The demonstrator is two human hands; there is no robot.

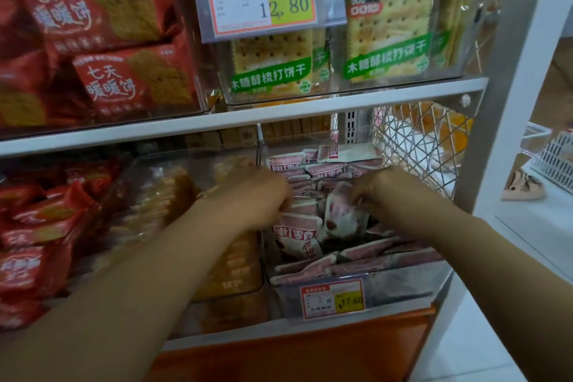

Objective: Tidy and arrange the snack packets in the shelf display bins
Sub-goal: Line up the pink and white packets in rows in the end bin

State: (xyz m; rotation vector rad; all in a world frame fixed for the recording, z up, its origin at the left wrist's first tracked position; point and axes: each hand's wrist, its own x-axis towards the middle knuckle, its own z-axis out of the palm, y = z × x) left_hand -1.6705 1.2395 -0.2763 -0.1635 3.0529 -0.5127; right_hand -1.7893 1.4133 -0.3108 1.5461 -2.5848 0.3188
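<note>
In the bin (403, 288), pinched a tilted packet (339, 215) from above with right fingers (356, 197), its upright neighbour (297, 228) just beside with left fingers (282, 206).

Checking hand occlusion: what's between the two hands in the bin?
Head view: pink-and-white snack packets in the clear bin fill the gap between left hand and right hand.

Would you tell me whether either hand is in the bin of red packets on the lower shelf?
No, the left hand and the right hand both reach into the clear bin of pink-and-white packets at the shelf's right end.
</note>
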